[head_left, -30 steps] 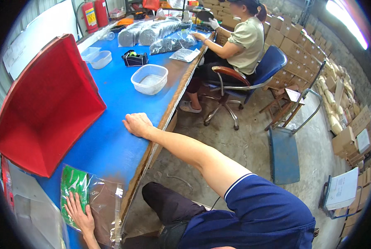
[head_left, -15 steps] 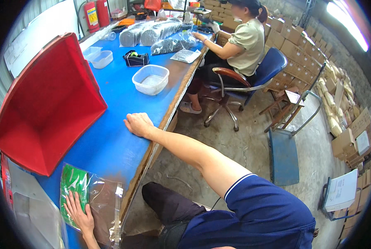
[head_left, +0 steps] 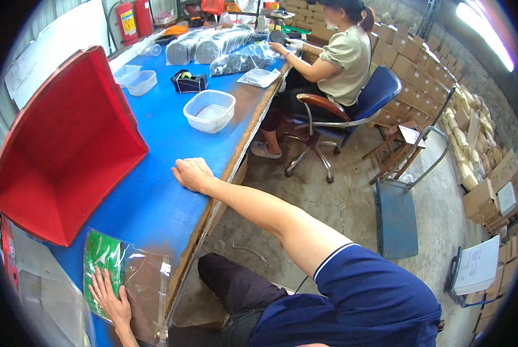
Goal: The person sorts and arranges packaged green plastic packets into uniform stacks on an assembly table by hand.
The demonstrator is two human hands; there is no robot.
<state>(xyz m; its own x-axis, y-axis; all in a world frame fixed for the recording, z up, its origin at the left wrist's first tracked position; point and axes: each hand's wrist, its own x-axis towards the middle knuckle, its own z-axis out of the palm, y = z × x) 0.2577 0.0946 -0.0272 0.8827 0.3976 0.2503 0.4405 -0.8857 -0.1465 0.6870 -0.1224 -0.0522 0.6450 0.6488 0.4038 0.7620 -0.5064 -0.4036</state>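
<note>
the clear bag (head_left: 145,283) lies under the left hand's (head_left: 115,303) flat, spread, ungripping fingers, reaching toward the desk's (head_left: 160,202) right edge; the right hand (head_left: 194,175), well apart, rests loosely curled, its hold unclear.

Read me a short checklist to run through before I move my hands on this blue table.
1. Left hand flat on the green-and-clear bag: ok.
2. Bag set well back from the edge of the blue table: not ok, its right side lies close to it.
3. Bag sealed: cannot tell.
4. Right hand empty: cannot tell, fingers curled.
5. Clear tub apart from right hand: ok.
</note>
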